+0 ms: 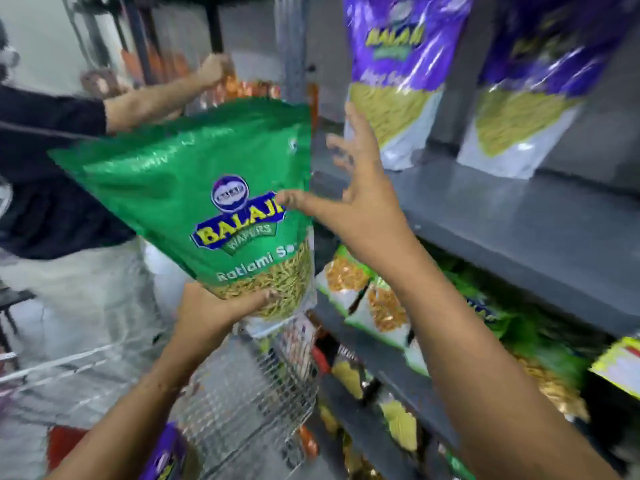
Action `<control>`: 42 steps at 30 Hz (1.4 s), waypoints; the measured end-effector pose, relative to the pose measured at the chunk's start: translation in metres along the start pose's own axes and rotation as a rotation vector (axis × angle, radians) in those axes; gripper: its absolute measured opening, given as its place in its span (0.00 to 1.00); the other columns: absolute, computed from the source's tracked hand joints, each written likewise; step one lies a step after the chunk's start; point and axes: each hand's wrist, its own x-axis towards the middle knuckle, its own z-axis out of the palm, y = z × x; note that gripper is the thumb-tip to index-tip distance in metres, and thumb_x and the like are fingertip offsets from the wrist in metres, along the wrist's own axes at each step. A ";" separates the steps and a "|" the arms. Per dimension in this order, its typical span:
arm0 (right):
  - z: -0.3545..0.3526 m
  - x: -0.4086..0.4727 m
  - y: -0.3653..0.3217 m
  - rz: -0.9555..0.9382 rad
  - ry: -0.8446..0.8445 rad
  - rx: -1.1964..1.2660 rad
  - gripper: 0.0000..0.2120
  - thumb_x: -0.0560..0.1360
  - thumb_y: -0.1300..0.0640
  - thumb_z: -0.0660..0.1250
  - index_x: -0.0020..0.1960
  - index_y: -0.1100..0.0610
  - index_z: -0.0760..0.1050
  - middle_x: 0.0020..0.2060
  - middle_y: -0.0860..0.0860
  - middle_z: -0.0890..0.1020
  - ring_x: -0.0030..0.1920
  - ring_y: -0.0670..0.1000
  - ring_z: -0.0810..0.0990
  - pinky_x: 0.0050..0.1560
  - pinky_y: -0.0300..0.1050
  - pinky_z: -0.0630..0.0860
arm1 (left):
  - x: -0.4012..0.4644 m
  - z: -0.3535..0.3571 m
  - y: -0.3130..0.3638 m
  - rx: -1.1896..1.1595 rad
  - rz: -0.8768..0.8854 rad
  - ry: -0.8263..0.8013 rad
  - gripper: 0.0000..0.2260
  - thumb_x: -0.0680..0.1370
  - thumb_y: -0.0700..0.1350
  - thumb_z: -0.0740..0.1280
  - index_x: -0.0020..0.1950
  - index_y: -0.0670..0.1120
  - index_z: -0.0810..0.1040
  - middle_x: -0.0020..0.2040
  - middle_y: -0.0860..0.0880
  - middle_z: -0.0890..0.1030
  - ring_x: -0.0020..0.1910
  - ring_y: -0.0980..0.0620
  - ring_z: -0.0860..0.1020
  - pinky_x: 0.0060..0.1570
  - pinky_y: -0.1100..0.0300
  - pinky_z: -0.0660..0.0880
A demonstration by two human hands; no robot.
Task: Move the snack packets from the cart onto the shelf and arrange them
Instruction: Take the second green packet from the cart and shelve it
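A large green Balaji snack packet point(194, 199) is held tilted in the air left of the shelf. My left hand point(214, 310) grips its lower edge from below. My right hand point(353, 195) is spread open beside the packet's right edge, thumb tip touching the logo, fingers pointing toward the shelf. Two purple snack packets point(394, 81) point(533, 98) stand upright on the grey shelf board point(519, 216). The wire cart point(249, 403) is below the green packet, with another purple packet point(162, 459) at the bottom edge.
Lower shelves point(377, 362) hold several green and yellow snack packets point(374, 303). Another person in a dark sleeve point(52, 119) reaches toward a rack at the upper left, arm just behind the green packet. A yellow shelf tag point(620, 368) sticks out at right.
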 end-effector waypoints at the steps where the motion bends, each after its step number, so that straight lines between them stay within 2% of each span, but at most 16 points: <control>1: -0.026 -0.009 -0.006 0.033 -0.007 0.013 0.52 0.62 0.54 0.81 0.77 0.49 0.54 0.63 0.42 0.73 0.60 0.34 0.73 0.68 0.43 0.70 | 0.009 0.014 0.024 -0.057 0.059 -0.027 0.25 0.59 0.37 0.80 0.52 0.52 0.81 0.46 0.62 0.86 0.46 0.63 0.83 0.46 0.69 0.78; 3: -0.060 -0.028 -0.007 0.100 -0.043 0.002 0.45 0.60 0.57 0.82 0.71 0.45 0.64 0.57 0.34 0.76 0.54 0.31 0.75 0.62 0.40 0.76 | 0.024 0.033 0.060 -0.156 0.115 -0.085 0.32 0.57 0.46 0.82 0.59 0.46 0.77 0.50 0.56 0.86 0.48 0.59 0.83 0.50 0.63 0.79; 5: -0.094 -0.046 -0.016 0.115 0.006 -0.022 0.38 0.61 0.64 0.81 0.64 0.46 0.68 0.54 0.36 0.79 0.48 0.30 0.77 0.53 0.32 0.75 | 0.039 0.064 0.097 -0.206 0.176 -0.160 0.47 0.52 0.59 0.82 0.65 0.43 0.72 0.57 0.49 0.83 0.53 0.53 0.82 0.56 0.55 0.78; 6: -0.109 -0.053 -0.021 0.107 0.063 -0.044 0.37 0.61 0.66 0.81 0.63 0.46 0.69 0.54 0.40 0.80 0.50 0.33 0.78 0.53 0.31 0.75 | 0.045 0.080 0.112 -0.248 0.199 -0.213 0.49 0.51 0.60 0.82 0.67 0.43 0.70 0.59 0.48 0.82 0.55 0.51 0.82 0.57 0.53 0.78; 10: -0.180 -0.083 -0.037 0.135 0.354 -0.200 0.40 0.53 0.50 0.83 0.61 0.44 0.70 0.54 0.45 0.83 0.57 0.47 0.81 0.59 0.47 0.78 | 0.054 0.167 0.167 -0.327 0.234 -0.501 0.41 0.59 0.48 0.81 0.68 0.50 0.67 0.61 0.50 0.82 0.57 0.53 0.82 0.54 0.59 0.79; 13: -0.225 -0.103 -0.038 0.189 0.517 -0.276 0.32 0.54 0.54 0.84 0.52 0.44 0.72 0.51 0.46 0.83 0.54 0.51 0.83 0.57 0.57 0.80 | 0.050 0.229 0.182 -0.354 0.216 -0.664 0.38 0.65 0.37 0.78 0.70 0.45 0.64 0.61 0.47 0.80 0.52 0.58 0.83 0.46 0.66 0.79; 16: -0.260 -0.123 -0.036 0.213 0.644 -0.353 0.33 0.58 0.62 0.83 0.53 0.46 0.68 0.49 0.45 0.80 0.56 0.53 0.81 0.58 0.56 0.78 | 0.041 0.284 0.196 -0.369 0.203 -0.831 0.34 0.64 0.39 0.79 0.65 0.52 0.69 0.58 0.50 0.83 0.54 0.58 0.83 0.49 0.63 0.80; 20: -0.290 -0.138 -0.027 0.282 0.795 -0.378 0.31 0.61 0.61 0.81 0.56 0.49 0.68 0.56 0.53 0.81 0.56 0.54 0.81 0.57 0.55 0.79 | 0.037 0.333 0.210 -0.393 0.141 -0.923 0.29 0.64 0.43 0.78 0.62 0.52 0.71 0.56 0.51 0.84 0.51 0.58 0.83 0.49 0.62 0.80; 22: -0.300 -0.140 -0.022 0.326 0.829 -0.362 0.30 0.63 0.61 0.81 0.58 0.51 0.68 0.56 0.51 0.80 0.55 0.51 0.79 0.55 0.47 0.77 | 0.037 0.352 0.213 -0.384 0.104 -0.969 0.32 0.61 0.47 0.79 0.61 0.52 0.70 0.59 0.49 0.83 0.54 0.52 0.83 0.52 0.55 0.80; 24: -0.309 -0.139 -0.019 0.390 0.839 -0.359 0.29 0.64 0.61 0.80 0.60 0.57 0.70 0.56 0.51 0.79 0.55 0.52 0.78 0.53 0.46 0.75 | 0.038 0.366 0.213 -0.391 0.053 -0.986 0.30 0.62 0.47 0.79 0.60 0.52 0.70 0.59 0.47 0.82 0.56 0.47 0.82 0.54 0.49 0.80; 26: -0.316 -0.137 -0.015 0.457 0.861 -0.356 0.29 0.64 0.59 0.81 0.60 0.61 0.72 0.57 0.56 0.81 0.57 0.56 0.79 0.56 0.52 0.78 | 0.038 0.376 0.213 -0.396 0.022 -0.975 0.25 0.66 0.43 0.78 0.58 0.51 0.70 0.58 0.46 0.82 0.56 0.46 0.82 0.54 0.48 0.80; 30: -0.322 -0.135 -0.011 0.528 0.844 -0.339 0.26 0.64 0.58 0.81 0.56 0.62 0.73 0.55 0.55 0.81 0.56 0.57 0.80 0.57 0.53 0.78 | 0.034 0.380 0.214 -0.382 0.015 -0.971 0.23 0.69 0.40 0.75 0.60 0.48 0.70 0.55 0.49 0.82 0.49 0.56 0.82 0.46 0.63 0.80; 33: -0.314 -0.145 -0.024 0.411 0.920 -0.241 0.30 0.69 0.63 0.76 0.68 0.61 0.69 0.64 0.50 0.75 0.62 0.51 0.75 0.61 0.45 0.72 | 0.038 0.365 0.213 -0.327 0.021 -1.039 0.20 0.70 0.44 0.75 0.60 0.48 0.74 0.61 0.48 0.82 0.59 0.52 0.80 0.59 0.57 0.76; 36: -0.294 -0.152 -0.051 0.134 1.066 -0.161 0.26 0.73 0.66 0.71 0.69 0.57 0.70 0.66 0.51 0.75 0.67 0.48 0.72 0.67 0.42 0.67 | 0.043 0.329 0.209 -0.428 -0.005 -0.803 0.24 0.74 0.49 0.70 0.69 0.48 0.71 0.71 0.49 0.74 0.70 0.51 0.71 0.70 0.51 0.67; 39: -0.248 -0.141 -0.062 -0.068 0.918 -0.024 0.19 0.74 0.69 0.70 0.62 0.56 0.75 0.62 0.52 0.80 0.66 0.47 0.77 0.66 0.44 0.72 | 0.036 0.270 0.192 -0.700 -0.087 -0.755 0.16 0.75 0.48 0.68 0.62 0.48 0.77 0.65 0.47 0.79 0.67 0.47 0.75 0.68 0.51 0.70; 42: -0.185 -0.115 -0.040 -0.127 0.585 -0.118 0.22 0.71 0.62 0.72 0.64 0.54 0.75 0.63 0.48 0.80 0.66 0.43 0.76 0.67 0.41 0.71 | 0.028 0.204 0.158 -0.764 -0.075 -0.673 0.32 0.62 0.56 0.77 0.62 0.44 0.77 0.61 0.46 0.82 0.61 0.50 0.80 0.61 0.55 0.76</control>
